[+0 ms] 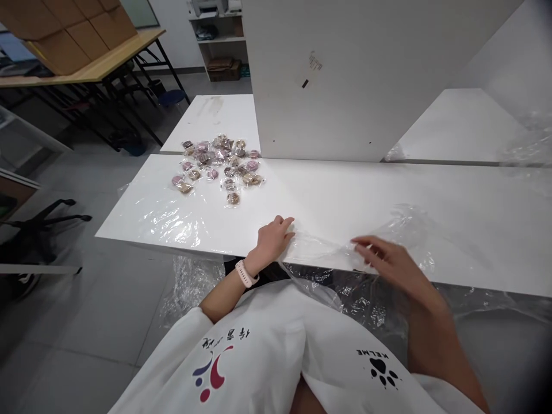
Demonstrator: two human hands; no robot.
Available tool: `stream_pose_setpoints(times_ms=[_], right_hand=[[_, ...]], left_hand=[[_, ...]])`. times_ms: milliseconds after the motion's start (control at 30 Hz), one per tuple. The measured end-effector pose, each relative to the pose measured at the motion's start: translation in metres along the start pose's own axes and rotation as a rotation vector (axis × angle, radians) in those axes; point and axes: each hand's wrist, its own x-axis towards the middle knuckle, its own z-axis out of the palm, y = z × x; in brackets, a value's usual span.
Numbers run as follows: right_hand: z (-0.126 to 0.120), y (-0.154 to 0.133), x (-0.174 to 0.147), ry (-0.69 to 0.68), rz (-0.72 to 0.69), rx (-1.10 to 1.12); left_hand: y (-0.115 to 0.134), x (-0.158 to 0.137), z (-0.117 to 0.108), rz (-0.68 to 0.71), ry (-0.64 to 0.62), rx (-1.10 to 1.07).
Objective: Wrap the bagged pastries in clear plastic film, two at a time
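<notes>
Clear plastic film (319, 246) lies along the front edge of the white table (302, 190) and hangs down below it. My left hand (273, 237), with a pale pink watch band on its wrist, pinches the film near the table's edge. To the right, the fingers of my right hand (383, 259) are bent together and pinch another part of the same film. Between the two hands the film is stretched thin. Several small wrapped pieces (219, 158), brown, tan and pink, lie scattered on the table beyond my left hand.
A tall white panel (336, 80) stands across the back of the table. More crumpled film (407, 221) lies at the right. Far left are a wooden table (112, 57) with cardboard boxes (81, 29), a blue stool (171, 96) and a chair base (47, 218).
</notes>
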Motion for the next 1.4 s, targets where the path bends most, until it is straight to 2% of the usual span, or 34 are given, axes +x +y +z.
stream_pose_setpoints(times_ms=[67,100,167,233,300,433,500,567,667,733,767,833,933,1000,1100,1167,1233,1400], right_hand=[[0.003,0.026,0.02,0.35,0.037,-0.181],[0.006,0.038,0.027,0.472,0.038,-0.258],[0.013,0.061,0.035,0.562,0.06,-0.368],[0.02,0.08,0.036,0.51,0.125,-0.442],[0.026,0.092,0.035,0.442,0.186,-0.486],[0.027,0.104,0.047,0.393,0.192,-0.526],[0.02,0.108,0.066,0.373,0.189,-0.527],[0.008,0.111,0.092,0.359,0.198,-0.519],[-0.015,0.104,0.132,0.325,0.242,-0.505],[-0.025,0.086,0.148,0.353,0.252,-0.517],[-0.025,0.073,0.15,0.384,0.222,-0.527],[-0.013,0.043,0.145,0.424,0.073,-0.534],[0.034,0.004,0.118,0.29,-0.235,-0.5],[0.071,-0.008,0.099,0.168,-0.361,-0.502],[0.105,-0.008,0.083,0.117,-0.44,-0.526],[0.109,-0.003,0.081,0.093,-0.476,-0.528],[0.102,0.001,0.081,0.043,-0.516,-0.516],[0.083,0.003,0.073,-0.079,-0.633,-0.415]], left_hand=[[-0.009,0.011,0.001,-0.032,-0.046,0.053],[-0.018,0.013,-0.001,-0.088,-0.021,0.056],[-0.041,0.009,-0.008,-0.281,0.11,0.029],[-0.066,-0.005,-0.017,-0.494,0.246,-0.009],[-0.088,-0.022,-0.021,-0.61,0.297,-0.032],[-0.114,-0.04,-0.022,-0.561,0.365,-0.008],[-0.124,-0.033,-0.027,-0.541,0.476,0.014],[-0.135,-0.018,-0.035,-0.542,0.532,0.014],[-0.146,0.012,-0.043,-0.508,0.389,-0.005],[-0.146,0.031,-0.04,-0.486,0.28,0.009],[-0.143,0.039,-0.036,-0.475,0.255,0.026],[-0.135,0.055,-0.027,-0.444,0.259,0.064],[-0.122,0.075,-0.019,-0.413,0.294,0.078],[-0.117,0.089,-0.018,-0.419,0.31,0.064],[-0.117,0.111,-0.022,-0.428,0.317,0.038],[-0.121,0.122,-0.025,-0.414,0.318,0.017],[-0.126,0.127,-0.027,-0.386,0.322,-0.018],[-0.141,0.112,-0.027,-0.331,0.362,-0.111]])
